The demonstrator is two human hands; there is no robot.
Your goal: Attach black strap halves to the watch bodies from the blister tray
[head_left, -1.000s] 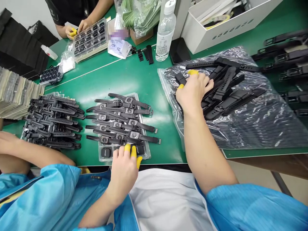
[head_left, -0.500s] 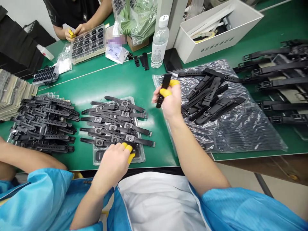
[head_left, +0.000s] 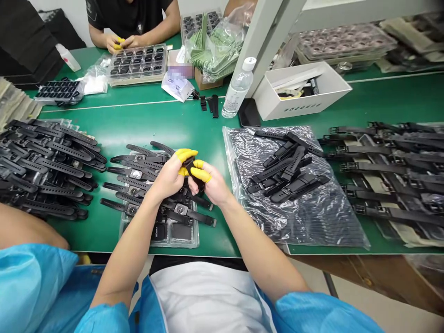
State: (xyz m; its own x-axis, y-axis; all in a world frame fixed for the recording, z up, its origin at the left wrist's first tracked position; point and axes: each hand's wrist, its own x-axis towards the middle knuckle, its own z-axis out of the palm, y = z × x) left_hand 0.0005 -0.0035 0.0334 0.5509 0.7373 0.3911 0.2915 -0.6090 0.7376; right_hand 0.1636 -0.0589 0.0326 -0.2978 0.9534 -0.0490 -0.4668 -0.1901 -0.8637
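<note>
My left hand (head_left: 169, 178), yellow covers on its fingertips, is closed on a small black watch body (head_left: 189, 163). My right hand (head_left: 215, 186), also with yellow fingertip covers, meets it and pinches a black watch strap, mostly hidden by the fingers. Both hands are above a clear plastic tray (head_left: 194, 241) of black watches, several with straps lying across it. Two dark watch bodies without straps, one of them a square watch body (head_left: 181, 231), sit in the tray's near row. To the right, loose black straps (head_left: 294, 164) lie heaped on a clear plastic bag (head_left: 329, 226).
Strapped watches (head_left: 45, 171) are piled at the left, more straps (head_left: 385, 166) at the right. A water bottle (head_left: 239, 88), a phone (head_left: 249, 113) and a white box (head_left: 301, 104) stand behind. Across the green table (head_left: 132, 122) a person handles something by a tray. A blue sleeve (head_left: 31, 286) is beside me.
My left hand has lifted a watch body from the tray's near row. My right hand has brought the strap leftward from beside the bag, and both hands now meet. The view has shifted.
</note>
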